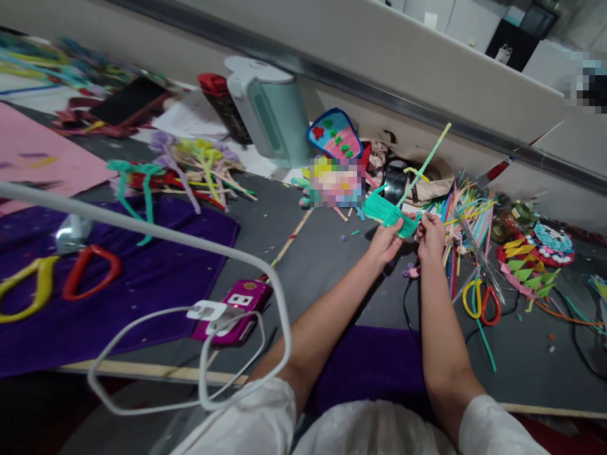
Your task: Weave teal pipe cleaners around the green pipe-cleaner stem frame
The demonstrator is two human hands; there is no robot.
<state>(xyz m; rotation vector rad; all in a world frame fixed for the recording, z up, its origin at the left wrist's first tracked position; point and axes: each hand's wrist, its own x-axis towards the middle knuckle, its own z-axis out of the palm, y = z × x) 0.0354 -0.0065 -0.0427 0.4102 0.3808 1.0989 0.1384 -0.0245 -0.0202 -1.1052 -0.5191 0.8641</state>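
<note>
Panel of teal-green fuzzy stems is pinched in the bare left hand over a dark-grey tabletop; the bare right hand curls at its edge, grip unclear. Behind, a pale-green pitcher and red-capped dark bottle hide their contents.

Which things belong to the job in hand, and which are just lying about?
Job:
green piece, held in the left hand, right hand at its edge
probably the coloured stems nearby

Apparently lying about:
pale jug
red-topped bottle
magenta power strip
</note>
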